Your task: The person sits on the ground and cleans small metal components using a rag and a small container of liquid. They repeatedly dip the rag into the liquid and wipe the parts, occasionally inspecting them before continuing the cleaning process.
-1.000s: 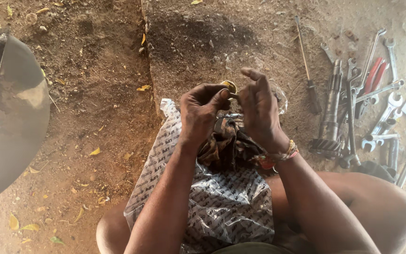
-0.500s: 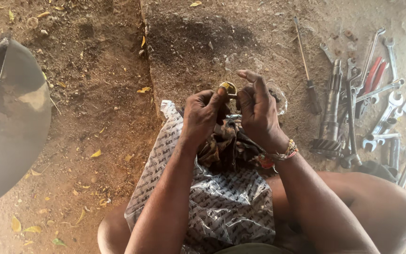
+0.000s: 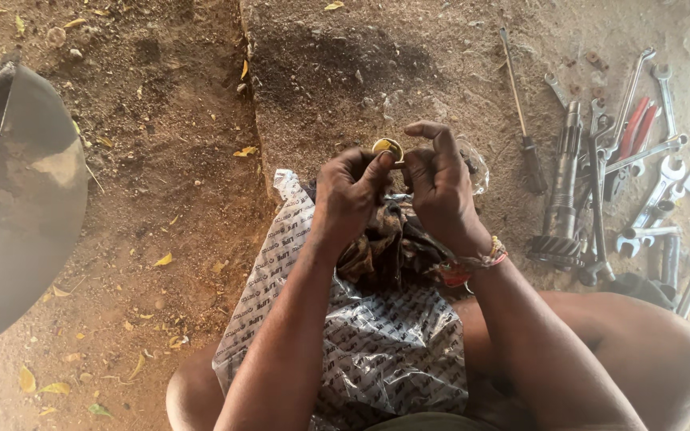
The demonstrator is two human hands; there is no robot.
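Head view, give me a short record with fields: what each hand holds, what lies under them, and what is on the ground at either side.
left hand: grip pinching a small round brass-coloured piece
right hand: fingertips on the same piece
under hands: dark patterned cloth on a printed clear plastic sheet over the lap
right side: steel spanners, toothed gear shaft, slim screwdriver on dirt
left side: dark metal bowl
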